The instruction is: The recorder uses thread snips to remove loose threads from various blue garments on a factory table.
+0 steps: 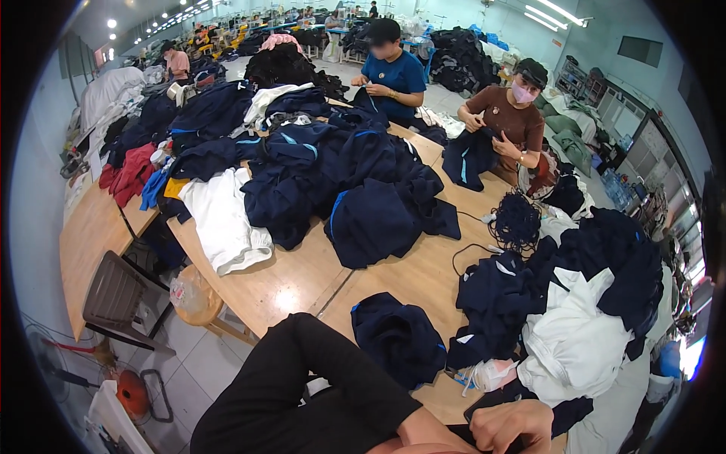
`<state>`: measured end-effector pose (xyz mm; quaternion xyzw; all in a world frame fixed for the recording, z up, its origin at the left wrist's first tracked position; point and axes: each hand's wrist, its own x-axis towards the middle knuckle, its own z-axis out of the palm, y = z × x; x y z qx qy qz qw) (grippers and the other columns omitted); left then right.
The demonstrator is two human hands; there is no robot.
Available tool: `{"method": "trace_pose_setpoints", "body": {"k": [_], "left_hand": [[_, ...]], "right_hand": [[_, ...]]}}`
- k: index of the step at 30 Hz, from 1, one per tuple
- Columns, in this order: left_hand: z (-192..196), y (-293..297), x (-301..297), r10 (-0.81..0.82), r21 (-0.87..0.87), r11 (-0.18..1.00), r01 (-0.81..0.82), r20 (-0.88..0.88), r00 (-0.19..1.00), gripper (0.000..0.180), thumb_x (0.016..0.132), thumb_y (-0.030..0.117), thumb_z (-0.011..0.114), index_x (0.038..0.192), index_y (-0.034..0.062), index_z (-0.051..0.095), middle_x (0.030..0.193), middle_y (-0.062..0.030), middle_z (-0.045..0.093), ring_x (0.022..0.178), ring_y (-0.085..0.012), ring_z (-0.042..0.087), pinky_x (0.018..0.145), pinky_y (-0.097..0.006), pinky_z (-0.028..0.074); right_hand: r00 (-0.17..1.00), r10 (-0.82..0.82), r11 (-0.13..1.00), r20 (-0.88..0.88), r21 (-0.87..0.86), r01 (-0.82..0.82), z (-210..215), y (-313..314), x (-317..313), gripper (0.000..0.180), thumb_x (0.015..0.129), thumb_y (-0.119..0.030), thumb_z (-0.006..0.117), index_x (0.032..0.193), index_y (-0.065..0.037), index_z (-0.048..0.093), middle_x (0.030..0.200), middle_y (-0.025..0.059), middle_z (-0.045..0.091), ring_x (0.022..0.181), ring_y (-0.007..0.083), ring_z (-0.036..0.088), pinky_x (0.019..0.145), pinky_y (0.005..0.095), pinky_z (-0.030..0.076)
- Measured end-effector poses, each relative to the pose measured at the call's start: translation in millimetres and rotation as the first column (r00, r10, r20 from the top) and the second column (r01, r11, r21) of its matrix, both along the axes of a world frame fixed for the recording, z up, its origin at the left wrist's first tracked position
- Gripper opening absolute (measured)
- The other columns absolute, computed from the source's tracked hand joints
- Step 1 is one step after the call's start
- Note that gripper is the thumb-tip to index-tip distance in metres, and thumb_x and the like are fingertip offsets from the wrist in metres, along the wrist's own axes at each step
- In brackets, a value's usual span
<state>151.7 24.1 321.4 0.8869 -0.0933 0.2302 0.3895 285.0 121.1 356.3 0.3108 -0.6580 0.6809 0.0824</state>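
The right hand [513, 425] is at the near edge, fingers curled over dark cloth [563, 415] under the right-hand pile [575, 340]. It seems to be taking a piece up, though I cannot tell how firm the hold is. The left hand is hardly in view, so its grip cannot be told. Next, the piece likely needs pulling free of the pile. One navy garment [397, 337] lies alone on the table [295, 284]. One cord bundle [516, 219] lies farther off. Two co-workers sit at the far side.
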Motion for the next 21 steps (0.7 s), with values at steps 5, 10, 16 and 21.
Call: {"method": "trace_pose_setpoints", "body": {"k": [5, 10, 16, 21], "left_hand": [[-5.2, 12.8, 22.5, 0.016, -0.07, 0.997, -0.017, -0.014, 1.0, 0.046, 0.109, 0.03, 0.05, 0.135, -0.0075, 0.053, 0.124, -0.0307, 0.056, 0.122, -0.0463, 0.056, 0.11, -0.051, 0.043], [-13.4, 1.4, 25.8, 0.041, -0.127, 0.991, -0.042, -0.011, 0.999, 0.044, 0.109, 0.029, 0.052, 0.136, -0.0062, 0.054, 0.124, -0.0292, 0.056, 0.12, -0.0446, 0.057, 0.109, -0.051, 0.044], [-13.2, -10.0, 1.8, 0.076, -0.202, 0.976, -0.077, -0.015, 0.997, 0.042, 0.11, 0.027, 0.053, 0.137, -0.0046, 0.056, 0.124, -0.0274, 0.056, 0.118, -0.0426, 0.058, 0.107, -0.05, 0.045], [-19.3, -27.3, -13.5, 0.106, -0.275, 0.956, -0.106, -0.017, 0.994, 0.04, 0.11, 0.026, 0.054, 0.138, -0.0033, 0.057, 0.124, -0.0259, 0.057, 0.116, -0.0409, 0.059, 0.105, -0.049, 0.046]], "right_hand": [[0.993, 0.09, 0.993, 0.079, 0.063, -0.095, 8.6, -3.6, -7.1, 0.037, 0.101, -0.033, 0.076, 0.109, -0.001, 0.06, 0.082, 0.0126, 0.062, 0.063, 0.0289, 0.057, 0.061, 0.0411, 0.043], [0.93, 0.236, 0.922, 0.281, 0.237, -0.306, -26.6, 20.1, 29.9, 0.08, 0.102, -0.057, 0.066, 0.143, 0.011, 0.052, 0.141, 0.0254, 0.055, 0.13, 0.0424, 0.056, 0.109, 0.0507, 0.046], [0.997, 0.042, 0.98, 0.064, 0.19, -0.054, -15.9, 0.4, 5.2, 0.044, 0.103, -0.036, 0.074, 0.121, 0.002, 0.062, 0.117, 0.0215, 0.061, 0.099, 0.0337, 0.062, 0.084, 0.0448, 0.048], [0.994, -0.106, 0.973, -0.024, 0.201, 0.109, -9.8, 1.9, 8.0, 0.037, 0.106, -0.031, 0.069, 0.121, 0.002, 0.065, 0.127, 0.024, 0.064, 0.111, 0.0363, 0.064, 0.093, 0.0474, 0.052]]}}
